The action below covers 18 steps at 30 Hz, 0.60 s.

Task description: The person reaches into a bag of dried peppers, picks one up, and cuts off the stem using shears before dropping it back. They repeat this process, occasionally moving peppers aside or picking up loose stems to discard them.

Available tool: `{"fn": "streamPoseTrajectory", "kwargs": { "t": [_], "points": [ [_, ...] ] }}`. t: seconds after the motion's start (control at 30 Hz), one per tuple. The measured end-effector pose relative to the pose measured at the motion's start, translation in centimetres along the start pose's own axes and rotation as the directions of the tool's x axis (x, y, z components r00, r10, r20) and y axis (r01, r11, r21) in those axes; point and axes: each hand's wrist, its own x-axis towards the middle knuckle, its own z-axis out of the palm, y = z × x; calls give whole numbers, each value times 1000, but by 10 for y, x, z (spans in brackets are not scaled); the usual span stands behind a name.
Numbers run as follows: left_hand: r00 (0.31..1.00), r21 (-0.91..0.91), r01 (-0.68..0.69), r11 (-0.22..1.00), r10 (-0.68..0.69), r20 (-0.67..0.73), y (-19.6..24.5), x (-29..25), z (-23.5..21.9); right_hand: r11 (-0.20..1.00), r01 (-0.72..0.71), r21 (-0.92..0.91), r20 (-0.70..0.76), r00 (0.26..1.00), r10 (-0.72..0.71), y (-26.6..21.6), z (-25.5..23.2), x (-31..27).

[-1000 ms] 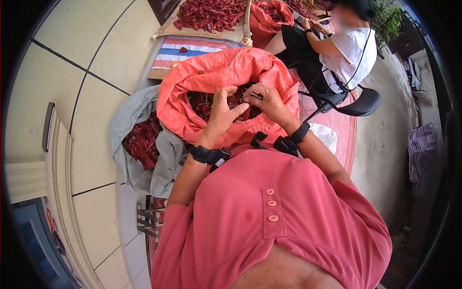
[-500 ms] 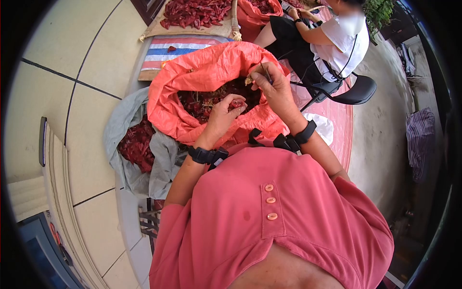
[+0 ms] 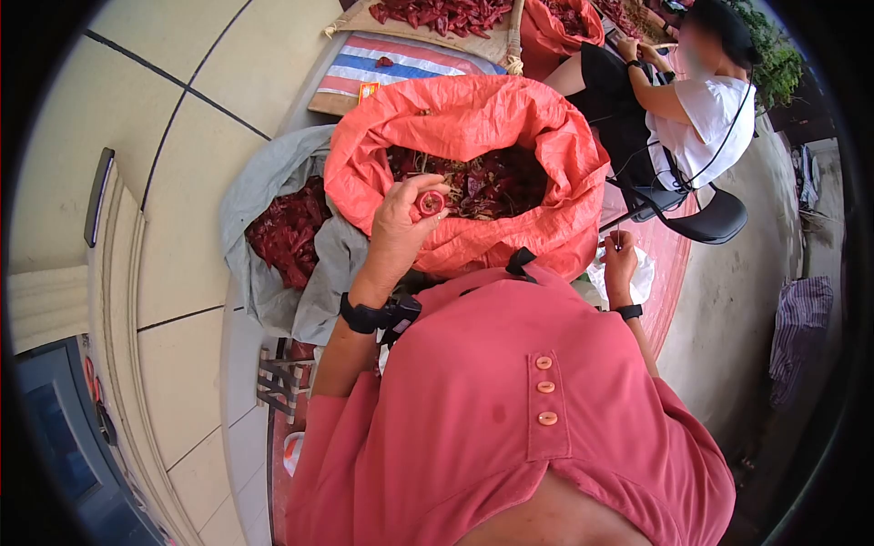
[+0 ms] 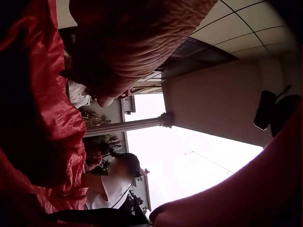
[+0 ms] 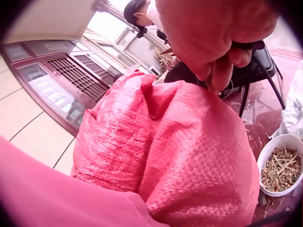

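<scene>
In the head view my left hand [image 3: 397,233] grips a red chilli [image 3: 430,203], its round cut end facing up, over the near left rim of the orange sack [image 3: 455,109]. Dark red chillies and pale stems [image 3: 482,187] lie inside the sack. My right hand [image 3: 621,271] is beyond the sack's right side, its fingers curled round a thin dark object [image 3: 619,238]; a narrow pointed tip [image 5: 166,51] sticks out from that hand in the right wrist view. The left wrist view shows my left hand [image 4: 137,45] dark and close, its chilli mostly hidden.
A grey sack [image 3: 246,191] of red chillies stands left of the orange one. A white bowl [image 5: 277,142] of stems sits on the floor at right. A seated person [image 3: 701,109] works beside a black chair [image 3: 715,218]. Chillies [image 3: 446,14] lie on a mat behind.
My right hand has moved from above the sack down and right, past its side; the pale bit it pinched no longer shows. My left hand still holds the chilli, now tilted upward. The head view has shifted.
</scene>
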Motion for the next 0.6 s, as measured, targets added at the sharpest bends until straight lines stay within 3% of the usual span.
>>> {"fn": "streamPoseTrajectory", "kwargs": {
  "t": [0.07, 0.2, 0.3, 0.4, 0.5, 0.57, 0.6],
  "points": [
    [999, 13, -6, 1000, 7, -42, -1, 0, -4, 994, -109, -10, 40, 993, 110, 26, 4, -1],
    [999, 54, 16, 998, -13, -49, -3, -2, -12, 974, -195, -114, 109, 972, 207, 63, 12, -1],
    [998, 100, -2, 995, 9, -65, -2, -2, -20, 949, -172, -263, 151, 964, 217, 59, 8, -3],
    [995, 180, -25, 983, 41, -87, -15, -6, -29, 923, -59, -381, 100, 989, 105, 83, 6, -4],
    [980, 361, 66, 930, 8, -201, -33, -18, -53, 937, -71, -343, 62, 993, 99, 75, 0, -14],
    [959, 549, 155, 821, 10, -285, -65, -30, -78, 937, -140, -320, 65, 983, 169, 66, -6, -23],
    [940, 513, 221, 829, -40, -340, -84, -38, -92, 937, -190, -294, 59, 975, 216, 61, -9, -28]
  ]
}}
